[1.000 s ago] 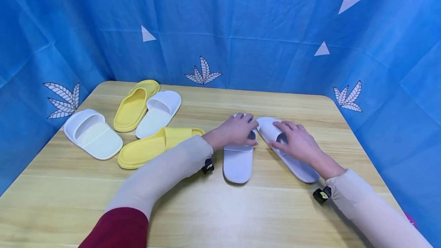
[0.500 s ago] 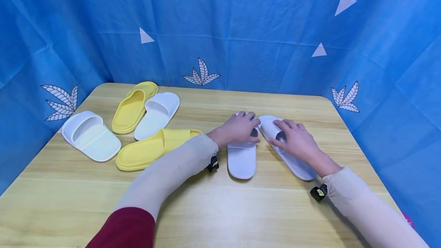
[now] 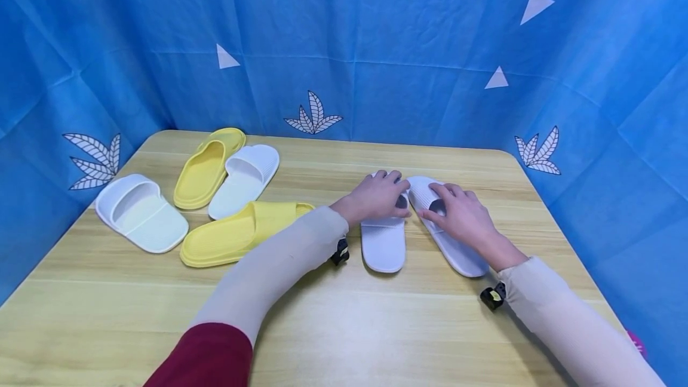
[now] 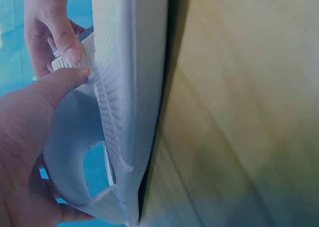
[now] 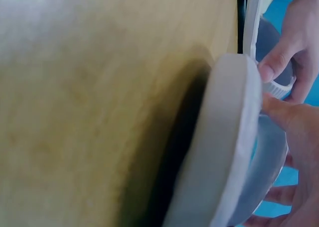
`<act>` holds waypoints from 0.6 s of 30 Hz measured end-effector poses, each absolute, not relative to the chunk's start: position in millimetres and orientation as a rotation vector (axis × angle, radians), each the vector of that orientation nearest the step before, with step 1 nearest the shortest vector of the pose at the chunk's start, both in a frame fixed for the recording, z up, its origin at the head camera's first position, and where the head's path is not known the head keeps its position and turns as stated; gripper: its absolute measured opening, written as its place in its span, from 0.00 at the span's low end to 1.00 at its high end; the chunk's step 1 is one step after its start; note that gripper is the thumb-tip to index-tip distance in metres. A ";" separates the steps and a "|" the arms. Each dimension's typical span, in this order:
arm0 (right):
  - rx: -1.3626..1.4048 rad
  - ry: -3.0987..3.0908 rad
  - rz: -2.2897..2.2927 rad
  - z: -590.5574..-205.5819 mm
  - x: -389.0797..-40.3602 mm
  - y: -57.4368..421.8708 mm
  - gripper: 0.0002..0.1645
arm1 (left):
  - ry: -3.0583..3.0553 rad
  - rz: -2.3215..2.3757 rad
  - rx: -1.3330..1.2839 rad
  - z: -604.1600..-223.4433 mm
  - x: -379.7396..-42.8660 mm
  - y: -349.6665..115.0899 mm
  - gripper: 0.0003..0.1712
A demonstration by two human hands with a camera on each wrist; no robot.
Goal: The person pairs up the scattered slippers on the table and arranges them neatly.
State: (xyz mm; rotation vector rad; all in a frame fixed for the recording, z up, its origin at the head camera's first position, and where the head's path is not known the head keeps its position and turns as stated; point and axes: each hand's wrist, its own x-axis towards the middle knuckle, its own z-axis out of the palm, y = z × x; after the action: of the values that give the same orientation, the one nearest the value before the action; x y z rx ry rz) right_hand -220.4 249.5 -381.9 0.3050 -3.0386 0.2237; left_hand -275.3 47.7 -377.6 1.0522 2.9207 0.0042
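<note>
On a wood-grained tabletop point(image 3: 344, 327), two pale slippers lie near the middle of the far half, their far ends close together and their near ends splayed apart. The left hand point(image 3: 376, 199) grasps the inner pale slipper point(image 3: 383, 249) by its broad arched strap, thumb and fingers curled round it; the right hand point(image 3: 466, 220) grasps the outer pale slipper point(image 3: 462, 255) likewise. Both soles are thick, smooth-sided and round-ended; fine parallel ribs mark the footbed toward the far end. Whether the two touch cannot be told. To the left are four moulded slippers with a matte, foam-like surface: a yellow slipper point(image 3: 197, 181) set obliquely, a white slipper point(image 3: 233, 193) against its side, another white slipper point(image 3: 158, 226) at the table's left edge, and another yellow slipper point(image 3: 220, 240), partly covered by the beige sleeve point(image 3: 274, 267). Behind hangs creased blue cloth point(image 3: 403, 17) printed with white triangles and veined leaves.
</note>
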 end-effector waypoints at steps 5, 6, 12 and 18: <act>0.261 -3.062 0.216 -382.2 -223.9 249.4 0.48 | 2.918 -0.002 1.031 -379.2 -279.2 54.5 0.44; 0.252 -3.067 0.214 -382.2 -224.7 249.6 0.48 | 2.921 0.001 1.031 -379.5 -279.7 55.8 0.44; 0.211 -3.077 0.206 -381.6 -230.4 252.1 0.50 | 2.950 0.032 1.053 -382.0 -282.9 62.2 0.43; 0.195 -3.086 0.202 -381.0 -234.8 254.7 0.51 | 2.972 0.060 1.037 -384.8 -288.0 68.0 0.46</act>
State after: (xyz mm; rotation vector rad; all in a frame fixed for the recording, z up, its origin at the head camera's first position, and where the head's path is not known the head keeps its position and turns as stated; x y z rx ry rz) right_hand -234.8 254.7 -381.0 0.1948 -3.0855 0.2016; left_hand -288.0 68.0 -384.8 1.0370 2.9722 0.0604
